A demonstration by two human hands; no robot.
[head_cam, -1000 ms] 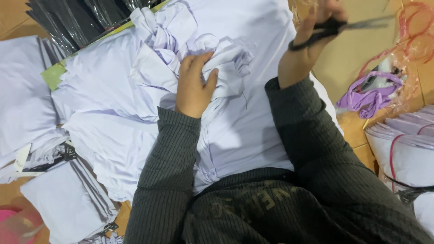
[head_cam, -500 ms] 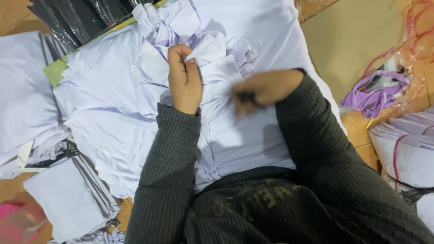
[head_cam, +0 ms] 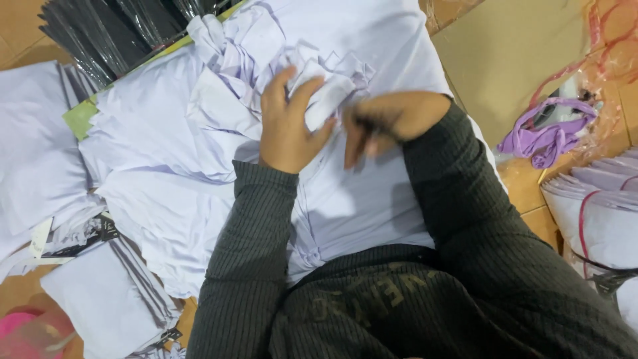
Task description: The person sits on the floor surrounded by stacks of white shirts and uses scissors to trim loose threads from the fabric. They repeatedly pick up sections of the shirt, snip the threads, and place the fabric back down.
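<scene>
White cotton garment (head_cam: 372, 199): pale, soft fabric spread across the person's lap and running away from the body; its far part is gathered into a crumpled bunch of folds (head_cam: 319, 80)
Left hand (head_cam: 289, 126): resting on the garment, fingers (head_cam: 299, 86) closed around a fold of the white bunch; dark ribbed knit sleeve (head_cam: 246, 252) leads up to it
Right hand (head_cam: 389, 119): just beside the left, blurred; a dark, thin object shows at its fingers, too smeared to name; whether the fingers are wide or narrow cannot be told
Near left: stack of folded white cloth pieces (head_cam: 106, 299) on the floor, with a pink object (head_cam: 16, 326) at the frame's corner
Near right: bundles of folded white fabric tied with red string (head_cam: 598, 213)
Middle left: more loose white sheets (head_cam: 40, 153) lying flat, overlapping the garment's edge
Middle right: purple fabric strap tangle (head_cam: 545, 133) on brown cardboard (head_cam: 518, 53)
Far left: black glossy plastic sleeves (head_cam: 113, 30) fanned in a pile, beyond the crumpled bunch
</scene>
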